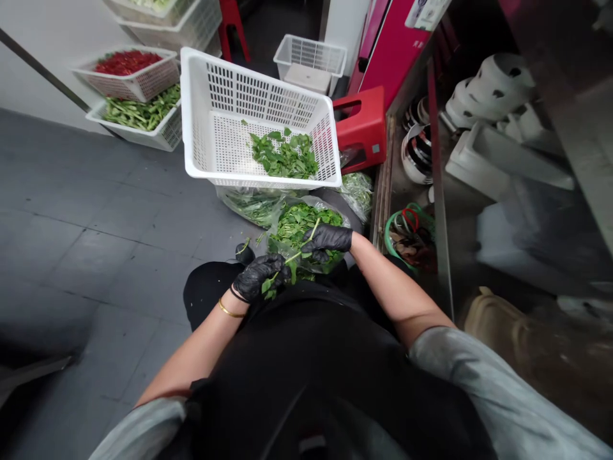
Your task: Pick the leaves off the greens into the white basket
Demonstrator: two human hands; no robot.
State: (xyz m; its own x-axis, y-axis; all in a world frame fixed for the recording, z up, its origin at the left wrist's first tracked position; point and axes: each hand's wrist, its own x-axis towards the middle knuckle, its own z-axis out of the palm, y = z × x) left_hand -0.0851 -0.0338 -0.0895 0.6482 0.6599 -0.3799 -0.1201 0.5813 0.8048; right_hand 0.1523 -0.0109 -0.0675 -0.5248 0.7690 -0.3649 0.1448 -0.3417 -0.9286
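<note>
Both my hands wear black gloves. My left hand (259, 275) is closed on a bunch of green leaves at the lower end of a leafy stem (299, 251). My right hand (327, 239) pinches the same stem higher up, above a clear plastic bag of green herbs (297, 223) on my lap. Just beyond the bag a white plastic basket (211, 147) is tilted towards me, with a pile of picked leaves (286, 156) in its right corner.
White baskets of red chillies (127, 63) and green vegetables (141, 112) stand at the far left on the grey tiled floor. A red stool (363, 125) and another white basket (310, 61) are behind. Metal shelving with bowls (419, 150) runs along my right.
</note>
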